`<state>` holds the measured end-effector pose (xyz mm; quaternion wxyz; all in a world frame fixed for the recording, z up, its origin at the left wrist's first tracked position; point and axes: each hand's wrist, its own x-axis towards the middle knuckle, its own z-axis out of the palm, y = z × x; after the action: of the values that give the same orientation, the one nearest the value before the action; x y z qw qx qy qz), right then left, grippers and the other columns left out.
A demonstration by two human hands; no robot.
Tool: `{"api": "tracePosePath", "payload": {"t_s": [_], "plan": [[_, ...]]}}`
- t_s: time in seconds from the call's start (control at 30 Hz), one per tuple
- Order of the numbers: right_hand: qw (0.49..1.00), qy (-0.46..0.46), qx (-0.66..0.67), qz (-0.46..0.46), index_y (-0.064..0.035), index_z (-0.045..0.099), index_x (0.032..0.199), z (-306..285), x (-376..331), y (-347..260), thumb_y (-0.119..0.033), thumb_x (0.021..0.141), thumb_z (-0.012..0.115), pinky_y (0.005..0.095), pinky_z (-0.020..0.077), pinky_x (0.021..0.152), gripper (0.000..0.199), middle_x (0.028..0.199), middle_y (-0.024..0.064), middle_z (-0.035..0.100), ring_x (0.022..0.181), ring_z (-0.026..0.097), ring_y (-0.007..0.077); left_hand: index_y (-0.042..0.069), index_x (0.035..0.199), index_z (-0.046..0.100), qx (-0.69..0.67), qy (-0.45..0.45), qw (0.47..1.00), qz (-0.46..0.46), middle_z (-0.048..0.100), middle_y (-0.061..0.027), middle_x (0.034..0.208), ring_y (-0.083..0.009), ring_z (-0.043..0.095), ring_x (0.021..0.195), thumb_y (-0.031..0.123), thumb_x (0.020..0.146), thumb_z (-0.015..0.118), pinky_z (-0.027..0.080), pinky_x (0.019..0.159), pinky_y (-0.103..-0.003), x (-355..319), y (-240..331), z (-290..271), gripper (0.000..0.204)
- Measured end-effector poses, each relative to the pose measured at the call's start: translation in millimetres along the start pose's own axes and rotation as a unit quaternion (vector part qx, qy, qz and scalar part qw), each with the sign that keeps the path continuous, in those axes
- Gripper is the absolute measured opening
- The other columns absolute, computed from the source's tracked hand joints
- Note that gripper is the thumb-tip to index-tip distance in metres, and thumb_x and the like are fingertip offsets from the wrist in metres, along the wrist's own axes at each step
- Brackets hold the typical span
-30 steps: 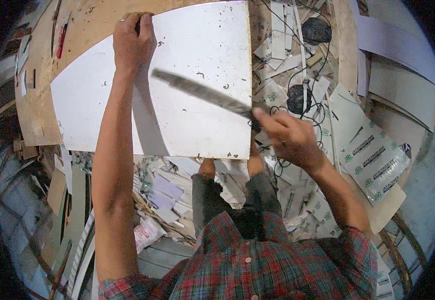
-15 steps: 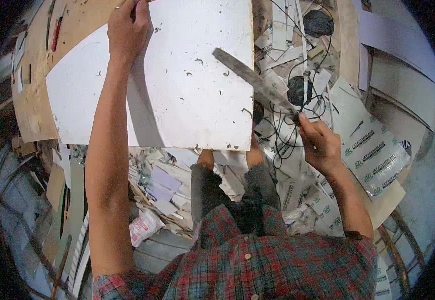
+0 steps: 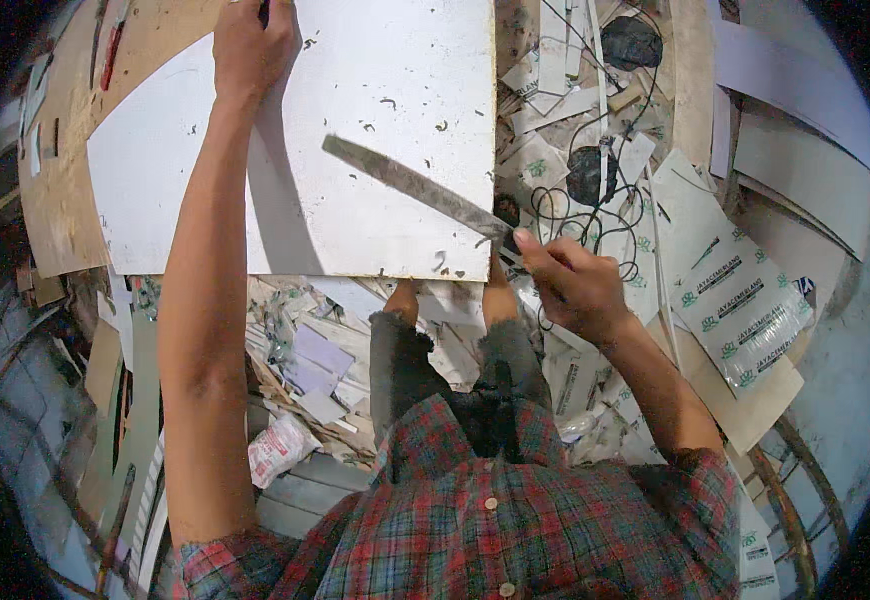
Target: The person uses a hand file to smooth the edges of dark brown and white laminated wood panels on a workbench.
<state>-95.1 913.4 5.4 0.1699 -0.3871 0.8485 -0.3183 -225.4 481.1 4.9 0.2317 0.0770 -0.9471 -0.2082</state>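
A large white board (image 3: 165, 170) lies in front of me, its near edge above my knees, with small dark curled scraps scattered over it. Near the top of the picture, my left hand (image 3: 255, 48) is closed over the board. Its fingertips are cut off by the picture's edge, so what they hold is hidden. My right hand (image 3: 577, 290) is closed round the near end of a long, flat grey metal blade (image 3: 405, 188) with a blunt tip. That blade slants up and left across the board's near right part; whether it touches the surface I cannot tell.
Under the board is a brown wooden surface (image 3: 65, 215) with a red pen-like item (image 3: 112, 55). Offcuts, black cable (image 3: 595, 235) and dark round lumps (image 3: 632, 43) litter the right. Printed sheets (image 3: 745, 310) lie farther right. A white plastic bag (image 3: 282, 450) sits at lower left.
My right hand has moved left and slightly nearer to me. The blade has swung flatter, its tip shifting left and nearer over the board. My left hand stays closed at the top.
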Motion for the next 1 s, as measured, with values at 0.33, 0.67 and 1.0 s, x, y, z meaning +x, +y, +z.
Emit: {"api": "tracePosePath", "payload": {"t_s": [0.33, 0.67, 1.0], "plan": [[0.999, 0.002, 0.04, 0.019, -0.0248, 0.051, 0.147, 13.5, -8.9, -10.2, -0.015, 0.077, 0.076, 0.0414, 0.0529, 0.052, 0.075, 0.086, 0.0043, 0.063, 0.068, 0.064, 0.0261, 0.003, 0.109, 0.073, 0.041, -0.013, 0.998, 0.049, 0.074, -0.0173, 0.096, -0.0306, 0.071, 0.086, 0.027, 0.1, 0.057, 0.053, 0.079, -0.038, 0.8, -32.4, 3.1, 0.03], [0.997, 0.059, 0.042, 0.033, -0.0158, 0.067, 0.133, 28.7, -21.2, -21.7, 0.002, 0.074, 0.072, 0.033, 0.0545, 0.052, 0.062, 0.085, 0.0041, 0.066, 0.065, 0.067, 0.0209, 0.003, 0.108, 0.073, 0.067, -0.034, 0.997, 0.018, 0.074, -0.019, 0.097, -0.0342, 0.071, 0.09, 0.03, 0.101, 0.055, 0.054, 0.081, -0.04, 2.9, -26.1, 2.3, 0.034], [0.994, 0.091, 0.047, 0.028, -0.0198, 0.059, 0.141, 41.7, -33.3, -23.4, -0.014, 0.079, 0.072, 0.039, 0.0534, 0.05, 0.063, 0.093, 0.0033, 0.067, 0.068, 0.067, 0.0235, 0.004, 0.109, 0.073, 0.066, -0.051, 0.997, -0.004, 0.073, -0.02, 0.094, -0.0346, 0.071, 0.089, 0.035, 0.101, 0.052, 0.053, 0.08, -0.042, 1.4, -23.1, 1.8, 0.037]]}}
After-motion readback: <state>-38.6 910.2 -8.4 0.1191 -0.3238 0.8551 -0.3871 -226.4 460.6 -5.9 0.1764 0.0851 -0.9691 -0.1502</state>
